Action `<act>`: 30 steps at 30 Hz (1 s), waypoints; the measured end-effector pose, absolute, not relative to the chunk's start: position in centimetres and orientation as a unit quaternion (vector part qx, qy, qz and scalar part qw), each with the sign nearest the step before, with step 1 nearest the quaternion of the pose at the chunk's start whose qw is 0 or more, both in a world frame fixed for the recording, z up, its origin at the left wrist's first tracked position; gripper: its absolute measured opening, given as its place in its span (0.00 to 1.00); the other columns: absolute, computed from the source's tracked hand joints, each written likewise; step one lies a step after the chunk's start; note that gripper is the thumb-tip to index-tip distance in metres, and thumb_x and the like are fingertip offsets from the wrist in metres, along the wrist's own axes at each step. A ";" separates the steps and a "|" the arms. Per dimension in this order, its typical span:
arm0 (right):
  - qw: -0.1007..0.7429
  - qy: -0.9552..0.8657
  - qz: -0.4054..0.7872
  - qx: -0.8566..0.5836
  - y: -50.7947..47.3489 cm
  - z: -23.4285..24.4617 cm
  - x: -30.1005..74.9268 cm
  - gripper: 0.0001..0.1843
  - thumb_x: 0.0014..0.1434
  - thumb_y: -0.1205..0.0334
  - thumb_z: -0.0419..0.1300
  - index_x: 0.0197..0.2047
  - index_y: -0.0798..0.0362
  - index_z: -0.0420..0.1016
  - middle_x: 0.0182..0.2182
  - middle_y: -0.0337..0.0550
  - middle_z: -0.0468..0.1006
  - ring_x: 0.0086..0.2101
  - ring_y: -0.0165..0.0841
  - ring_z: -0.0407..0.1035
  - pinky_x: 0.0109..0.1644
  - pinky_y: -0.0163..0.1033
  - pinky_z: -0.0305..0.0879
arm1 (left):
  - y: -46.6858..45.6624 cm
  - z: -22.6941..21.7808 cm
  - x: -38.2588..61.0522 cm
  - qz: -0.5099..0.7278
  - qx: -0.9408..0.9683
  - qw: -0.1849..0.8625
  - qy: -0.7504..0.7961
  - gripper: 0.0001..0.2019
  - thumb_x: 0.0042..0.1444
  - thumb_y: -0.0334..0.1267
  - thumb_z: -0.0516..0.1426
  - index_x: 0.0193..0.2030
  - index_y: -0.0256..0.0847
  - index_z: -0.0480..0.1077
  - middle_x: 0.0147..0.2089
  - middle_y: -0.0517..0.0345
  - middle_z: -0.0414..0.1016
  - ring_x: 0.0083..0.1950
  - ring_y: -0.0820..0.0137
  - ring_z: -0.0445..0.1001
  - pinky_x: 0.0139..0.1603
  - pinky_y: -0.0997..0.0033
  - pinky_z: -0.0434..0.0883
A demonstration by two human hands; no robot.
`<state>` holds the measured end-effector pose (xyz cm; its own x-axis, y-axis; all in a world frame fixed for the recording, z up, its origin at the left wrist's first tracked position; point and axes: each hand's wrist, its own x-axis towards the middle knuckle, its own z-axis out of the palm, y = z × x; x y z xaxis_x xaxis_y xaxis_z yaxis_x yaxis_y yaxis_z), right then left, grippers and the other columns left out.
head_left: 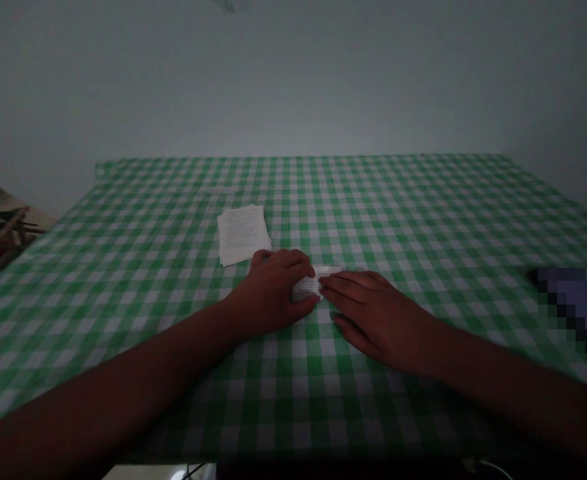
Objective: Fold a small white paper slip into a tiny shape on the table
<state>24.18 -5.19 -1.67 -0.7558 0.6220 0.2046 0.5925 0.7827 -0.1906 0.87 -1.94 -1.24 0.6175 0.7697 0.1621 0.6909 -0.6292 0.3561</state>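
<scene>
A small piece of folded white paper (307,285) with printed lines lies on the checked tablecloth, between my hands. My left hand (278,287) curls around its left side, the thumb along the near edge and the fingers over the far edge. My right hand (368,310) lies flat at the paper's right side, fingers stretched out and covering part of it. The fingertips of both hands are close together. Just beyond my left hand is a loose stack of printed paper sheets (244,233), their edges not lined up.
A green-and-white checked tablecloth (398,220) covers the table, which reaches back to a pale wall (293,80). On the right lies a dark, pixelated flat object (578,303). Past the table's left edge are wooden pieces (16,223), hard to make out.
</scene>
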 end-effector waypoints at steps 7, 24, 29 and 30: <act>0.124 -0.938 0.066 -0.317 -5.1 -1.6 24.2 0.23 0.68 0.62 0.52 0.65 0.57 0.66 0.62 0.54 0.70 0.61 0.45 0.62 0.64 0.58 0.61 | -1.9 -1.1 0.9 0.144 0.892 0.128 0.409 0.14 0.58 0.45 0.60 0.49 0.45 0.70 0.53 0.57 0.74 0.55 0.60 0.71 0.58 0.54 0.55; 0.106 -0.936 0.043 -0.332 -5.2 -1.3 24.1 0.23 0.68 0.62 0.50 0.64 0.58 0.67 0.63 0.51 0.70 0.61 0.45 0.62 0.63 0.58 0.61 | -1.8 -1.3 0.8 0.153 0.890 0.133 0.407 0.15 0.59 0.45 0.59 0.50 0.44 0.69 0.54 0.57 0.72 0.55 0.61 0.70 0.57 0.54 0.56; 0.111 -0.936 0.046 -0.331 -5.3 -1.4 24.1 0.24 0.68 0.62 0.51 0.65 0.58 0.67 0.63 0.52 0.70 0.61 0.45 0.62 0.62 0.58 0.62 | -1.8 -1.2 0.7 0.150 0.891 0.138 0.406 0.15 0.58 0.45 0.60 0.50 0.45 0.69 0.54 0.57 0.73 0.55 0.60 0.70 0.57 0.54 0.57; 0.112 -0.936 0.046 -0.330 -5.3 -1.4 24.1 0.24 0.68 0.62 0.51 0.65 0.58 0.67 0.63 0.52 0.70 0.61 0.45 0.62 0.62 0.58 0.62 | -1.8 -1.2 0.6 0.149 0.892 0.140 0.404 0.15 0.58 0.45 0.60 0.50 0.45 0.69 0.54 0.57 0.73 0.55 0.60 0.70 0.57 0.54 0.57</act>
